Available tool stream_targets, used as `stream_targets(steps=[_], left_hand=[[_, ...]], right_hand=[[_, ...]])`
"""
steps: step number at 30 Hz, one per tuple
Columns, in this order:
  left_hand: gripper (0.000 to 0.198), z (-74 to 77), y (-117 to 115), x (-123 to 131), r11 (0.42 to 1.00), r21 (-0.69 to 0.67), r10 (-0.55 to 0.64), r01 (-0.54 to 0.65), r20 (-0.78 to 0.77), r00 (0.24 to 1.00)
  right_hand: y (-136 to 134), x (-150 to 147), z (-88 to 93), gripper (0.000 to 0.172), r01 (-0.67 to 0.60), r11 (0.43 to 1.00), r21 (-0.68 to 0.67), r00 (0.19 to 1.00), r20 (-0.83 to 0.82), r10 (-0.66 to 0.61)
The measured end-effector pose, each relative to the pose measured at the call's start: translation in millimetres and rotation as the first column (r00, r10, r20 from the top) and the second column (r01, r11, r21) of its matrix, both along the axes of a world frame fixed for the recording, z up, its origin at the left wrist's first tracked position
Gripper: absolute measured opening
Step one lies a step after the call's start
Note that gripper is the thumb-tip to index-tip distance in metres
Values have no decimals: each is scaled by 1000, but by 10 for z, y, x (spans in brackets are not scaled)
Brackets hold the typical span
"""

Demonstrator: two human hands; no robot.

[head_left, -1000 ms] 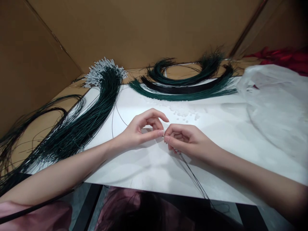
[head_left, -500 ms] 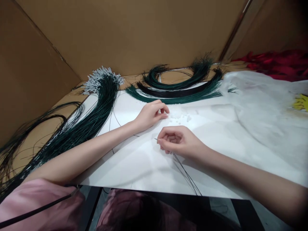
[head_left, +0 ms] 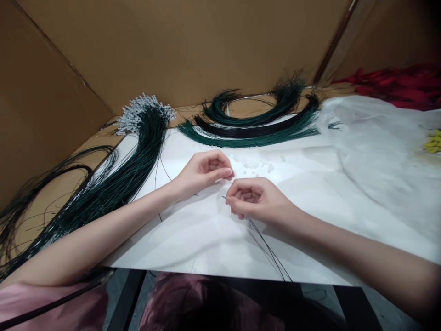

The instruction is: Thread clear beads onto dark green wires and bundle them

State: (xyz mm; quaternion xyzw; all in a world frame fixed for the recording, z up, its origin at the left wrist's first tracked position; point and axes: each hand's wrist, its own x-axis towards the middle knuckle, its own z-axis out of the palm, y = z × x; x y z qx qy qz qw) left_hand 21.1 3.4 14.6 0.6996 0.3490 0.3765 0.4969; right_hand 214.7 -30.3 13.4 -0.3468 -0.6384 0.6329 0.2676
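My right hand [head_left: 253, 197] is closed on a few thin dark wires [head_left: 267, 246]; their short tips poke out past the thumb and the long ends trail toward the table's front edge. My left hand [head_left: 212, 170] is just left of it, thumb and fingers pinched together; whatever they hold, if anything, is too small to make out. Small white beads [head_left: 255, 164] lie scattered on the white sheet [head_left: 186, 234] behind my hands. At the left lies a thick bundle of dark green wires [head_left: 138, 161] with white beaded tips [head_left: 143, 112].
Curved bundles of green and black wire [head_left: 255, 133] lie at the back. A translucent plastic bag [head_left: 382, 147] covers the right side, with red material [head_left: 399, 87] behind it and a yellow item [head_left: 433, 141] beside it. Cardboard walls [head_left: 193, 50] surround the table.
My left hand has moved back from the beads, toward me and slightly left, and its thumb and fingertips have closed together. My right hand keeps its hold on the wires almost unmoved.
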Motion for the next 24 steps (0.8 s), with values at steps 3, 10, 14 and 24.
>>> stream_targets(steps=[3,10,14,24], left_hand=[[18,-3,-224,-97,990,-136,38,-28,75,996],[12,-87,-350,-151,985,-161,75,-55,119,990],[10,-120,-330,-159,987,-158,61,-38,144,988],[23,-160,-329,-168,992,-130,31,-3,218,976]], right_hand=[[7,-5,-4,5,20,1000,5,1000,-10,-20],[-3,20,-14,3,45,999,0,998,-44,-45],[-23,23,21,5,40,999,-25,998,-56,-42],[-16,18,27,9,26,1000,-14,998,-49,-27]])
